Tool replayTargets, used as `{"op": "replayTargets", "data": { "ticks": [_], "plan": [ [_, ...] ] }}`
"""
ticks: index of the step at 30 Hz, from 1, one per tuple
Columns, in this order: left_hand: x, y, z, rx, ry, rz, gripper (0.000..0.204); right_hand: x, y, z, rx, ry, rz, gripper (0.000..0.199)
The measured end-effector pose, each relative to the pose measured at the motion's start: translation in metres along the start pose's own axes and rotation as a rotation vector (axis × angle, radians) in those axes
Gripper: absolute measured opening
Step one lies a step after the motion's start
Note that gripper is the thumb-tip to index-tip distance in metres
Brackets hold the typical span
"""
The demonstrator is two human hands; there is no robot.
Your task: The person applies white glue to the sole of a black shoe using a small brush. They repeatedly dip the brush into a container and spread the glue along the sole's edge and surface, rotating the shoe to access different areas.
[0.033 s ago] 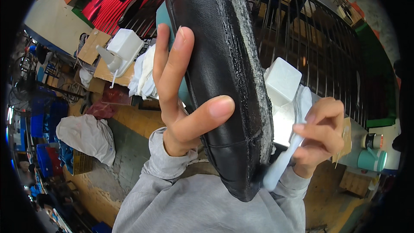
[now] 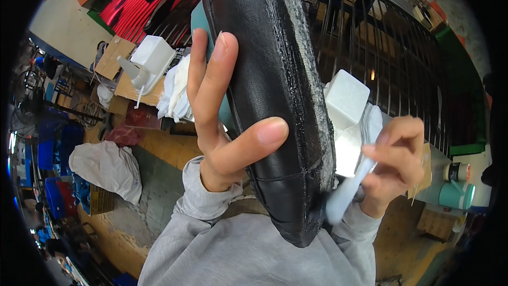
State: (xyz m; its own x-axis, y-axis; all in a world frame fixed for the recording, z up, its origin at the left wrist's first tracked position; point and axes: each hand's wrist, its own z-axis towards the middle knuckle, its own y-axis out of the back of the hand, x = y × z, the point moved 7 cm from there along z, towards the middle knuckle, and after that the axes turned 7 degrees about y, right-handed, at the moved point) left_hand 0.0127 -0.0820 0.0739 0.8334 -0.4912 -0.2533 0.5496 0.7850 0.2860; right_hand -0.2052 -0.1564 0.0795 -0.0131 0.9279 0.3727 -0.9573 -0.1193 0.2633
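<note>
A black leather shoe upper point(image 2: 254, 85) stands tilted before me, its lower end pointing toward my chest. A rough grey-white strip with a shiny wet-looking black margin runs along its right edge. Behind its left side a teal piece point(image 2: 199, 21) shows in part. My left hand point(image 2: 222, 111) is closed around the shoe upper, thumb across the front and two fingers raised along its left side. In my right hand point(image 2: 397, 153) a small brush with a pale handle point(image 2: 345, 196) is pinched. Its dark head is blurred against the lower right edge of the shoe upper.
White square containers point(image 2: 346, 98) stand behind the shoe upper; another, with a spout point(image 2: 153, 55), is at left beside white cloths point(image 2: 177, 92). A dark metal rack point(image 2: 391, 47) spans the back right. A teal jug point(image 2: 456, 196) sits at right, a white sack point(image 2: 106, 167) at left.
My right hand and the brush have shifted slightly up and to the right. The left hand and the shoe upper have stayed in place.
</note>
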Motion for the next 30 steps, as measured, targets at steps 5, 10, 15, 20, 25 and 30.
{"op": "replayTargets", "data": {
  "ticks": [5,10,15,20,25,30],
  "plan": [
    [0.001,-0.004,0.002,0.003,0.007,-0.024,0.067,-0.007,-0.003,0.02,-0.045,-0.049,-0.09,0.045],
    [0.001,-0.005,0.002,0.006,0.0,-0.02,0.062,-0.009,-0.003,0.025,-0.007,-0.015,-0.063,0.045],
    [0.003,-0.007,0.003,0.007,-0.003,-0.016,0.059,-0.01,-0.008,0.022,0.05,0.068,0.052,0.043],
    [0.004,-0.005,0.005,0.014,-0.005,0.0,0.055,-0.007,-0.009,0.018,0.049,0.106,0.074,0.044],
    [0.004,-0.006,0.006,0.029,0.012,0.025,0.054,-0.009,-0.004,0.019,0.153,0.161,0.087,0.044],
    [0.016,-0.003,-0.002,-0.121,0.103,-0.033,0.059,-0.008,-0.006,0.013,0.19,0.196,0.137,0.046]
  ]
}}
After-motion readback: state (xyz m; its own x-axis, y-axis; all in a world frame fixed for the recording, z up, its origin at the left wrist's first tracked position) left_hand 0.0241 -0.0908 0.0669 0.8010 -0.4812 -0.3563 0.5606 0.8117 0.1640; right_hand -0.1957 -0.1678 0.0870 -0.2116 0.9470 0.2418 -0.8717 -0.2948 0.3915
